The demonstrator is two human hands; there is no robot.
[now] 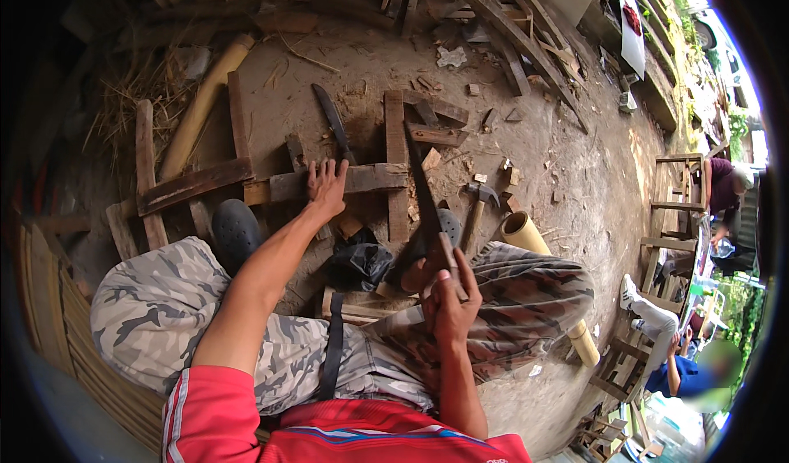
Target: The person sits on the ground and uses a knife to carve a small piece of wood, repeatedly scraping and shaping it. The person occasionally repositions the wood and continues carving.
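My right hand (454, 300) is closed round the wooden handle of a handsaw. The long dark saw blade (424, 188) points away from me, its far end beside an upright wooden piece (396, 126). My left hand (327, 187) lies on a short wooden board (374, 179), fingers stretched over its top and slightly apart. That board meets the upright piece at its right end. Just beyond my left hand, a dark-bladed knife (330, 116) lies on the ground. A claw hammer (477, 210) rests to the right of the saw.
A joined wooden frame (196, 185) stands at left beside a bamboo pole (205, 105). Between my feet lies a black plastic bag (362, 266). Another bamboo piece (524, 231) is by my right leg. Wood scraps litter the dirt floor (559, 159); people sit at far right near wooden frames (678, 207).
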